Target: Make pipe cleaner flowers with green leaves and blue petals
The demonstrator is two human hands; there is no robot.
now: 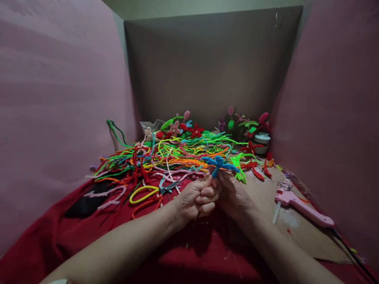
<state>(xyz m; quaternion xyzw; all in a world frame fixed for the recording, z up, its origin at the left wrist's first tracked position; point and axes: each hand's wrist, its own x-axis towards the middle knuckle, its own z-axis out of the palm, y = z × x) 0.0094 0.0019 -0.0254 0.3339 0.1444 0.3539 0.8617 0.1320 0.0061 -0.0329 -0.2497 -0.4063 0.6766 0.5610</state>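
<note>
A blue pipe-cleaner flower [218, 163] stands upright between my two hands, its petals spread out to the sides. My left hand [201, 195] is closed around its lower part, fingers curled, and a thin dark stem end shows below the fist. Right beside it, my right hand [229, 189] grips the flower's base from the other side; most of its fingers are hidden behind the left hand and the flower. Just beyond the hands lies a large heap of colourful pipe cleaners [177, 162]. A bright green pipe-cleaner piece [239, 167] rests close behind my right hand.
A pink glue gun [304, 209] lies on a brown cardboard sheet [319, 244] at the right, its cord trailing forward. Scissors [169, 187] with a yellow handle sit left of my hands. A white-lidded jar [262, 138] and finished flowers [195, 130] stand at the back, between pink side walls.
</note>
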